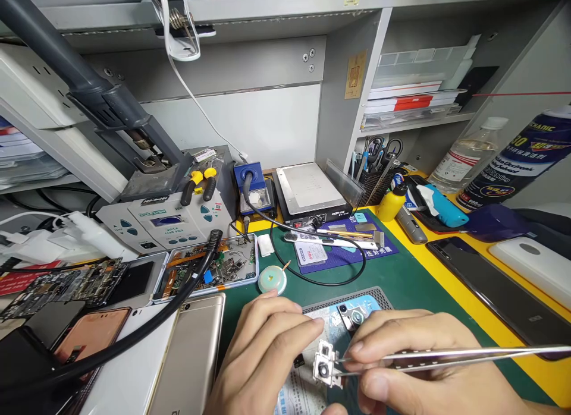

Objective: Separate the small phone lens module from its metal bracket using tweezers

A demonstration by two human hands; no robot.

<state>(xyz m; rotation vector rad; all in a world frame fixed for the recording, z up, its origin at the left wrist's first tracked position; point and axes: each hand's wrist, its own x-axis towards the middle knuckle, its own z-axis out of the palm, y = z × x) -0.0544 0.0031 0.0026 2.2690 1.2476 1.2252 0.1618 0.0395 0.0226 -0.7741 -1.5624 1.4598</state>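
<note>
My right hand (pixel 419 338) is closed on silver tweezers (pixel 450 357), whose long end points to the right. Their tips grip a small metal-framed camera module (pixel 324 367) with a round dark lens, lifted above the surface. Below it lies a phone back (pixel 368 302), light blue at its top end, with a large round lens near that end. A dark textured pad (pixel 383 296) shows beneath this. My left hand (pixel 265 358) is at the left of the module, its fingers reaching toward it, slightly bent and apart, with nothing visible in them.
A phone (pixel 190 349) and a tray of parts (pixel 256 266) lie left. A thick black hose (pixel 178 308) crosses there. Behind are a round white disc (pixel 272 280), a cable loop (pixel 363 266) and a heating plate (pixel 310 189). A black phone (pixel 491 284) and a spray can (pixel 513 159) are right.
</note>
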